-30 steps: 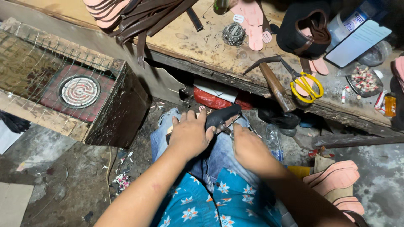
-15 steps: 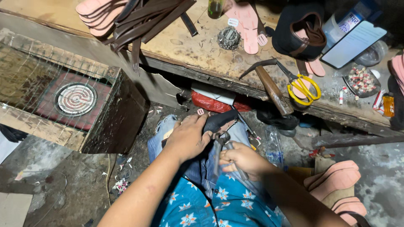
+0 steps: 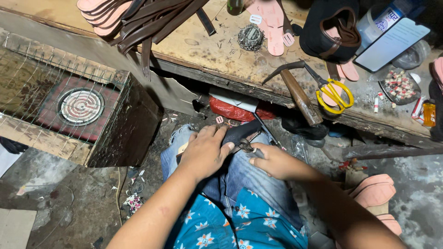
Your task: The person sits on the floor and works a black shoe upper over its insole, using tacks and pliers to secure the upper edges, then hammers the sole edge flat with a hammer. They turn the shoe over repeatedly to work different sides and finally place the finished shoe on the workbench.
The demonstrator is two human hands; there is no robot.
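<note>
Dim workshop, grey floor dusty and littered with scraps. Above the knees a worn wooden desk, scarred and crowded: hammer, scissors with yellow handles, brown straps, pink soles, phone. At the left, beside the leg, a wooden box with a round coil under wire mesh.

On the lap, over the jeans, a dark piece, most likely leather or rubber for a sandal. Left hand laid over its near end, fingers curled around the edge, pinning it against the thigh. Right hand closed around a small metal tool, tip touching the piece just beside the left fingertips. Kind of tool too small to tell, perhaps pliers or a punch.

Piece probably light and thin, flexible but not limp, with a dull surface that should not slip much. Likely to bend or shift under the tool if held only at one end, so best grip close to the working point, flat against the leg, as seen now. No fragile look; edges seem tough. Soft thigh below gives little support compared with the hard desk.
</note>
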